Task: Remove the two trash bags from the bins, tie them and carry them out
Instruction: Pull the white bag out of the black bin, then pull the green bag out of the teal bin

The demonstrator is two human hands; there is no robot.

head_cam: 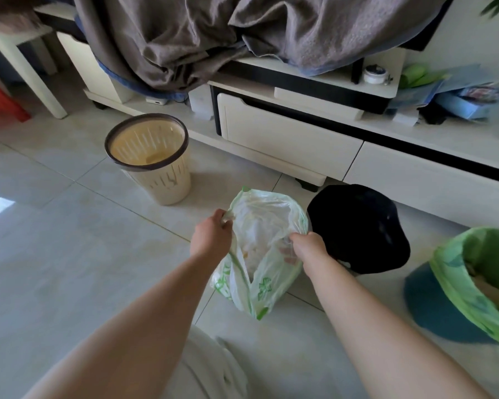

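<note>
Our left hand (212, 233) is clamped on one edge of the white bag (260, 254), and our right hand (306, 246) pinches the opposite edge, the mouth held open between them. The bag sits on the floor (69, 240), already out of the cream bin (153, 159), which stands unlined behind it. We judge tying is the step in hand: next the two edges must cross and knot. Pale scraps show inside. To the right, the blue bin (432, 309) still wears its green bag (467, 272), holding yellowish rubbish.
</note>
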